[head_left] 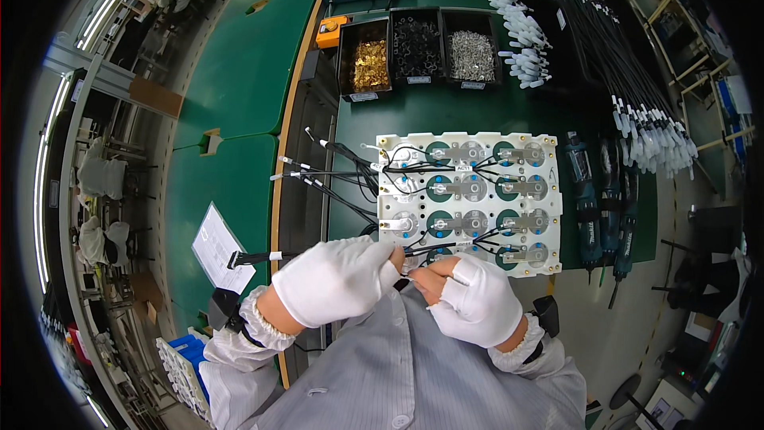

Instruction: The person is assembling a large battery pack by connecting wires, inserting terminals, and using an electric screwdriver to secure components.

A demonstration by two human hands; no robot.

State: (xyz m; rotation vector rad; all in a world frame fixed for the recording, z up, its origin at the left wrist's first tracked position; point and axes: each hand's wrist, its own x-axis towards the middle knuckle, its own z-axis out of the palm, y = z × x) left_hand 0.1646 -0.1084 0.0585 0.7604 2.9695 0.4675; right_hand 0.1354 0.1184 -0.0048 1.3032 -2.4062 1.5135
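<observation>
Ahead of pinched left hand and right hand, grip contents indistinct, black wire harnesses are laid across white plastic tray, leftward connector ends seemingly left unattached.

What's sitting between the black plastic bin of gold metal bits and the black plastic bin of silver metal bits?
A black plastic bin of small black pieces; the head view shows it.

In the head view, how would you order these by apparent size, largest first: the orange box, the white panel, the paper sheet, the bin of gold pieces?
1. White panel
2. Paper sheet and bin of gold pieces: too alike to rank
3. Orange box
</observation>
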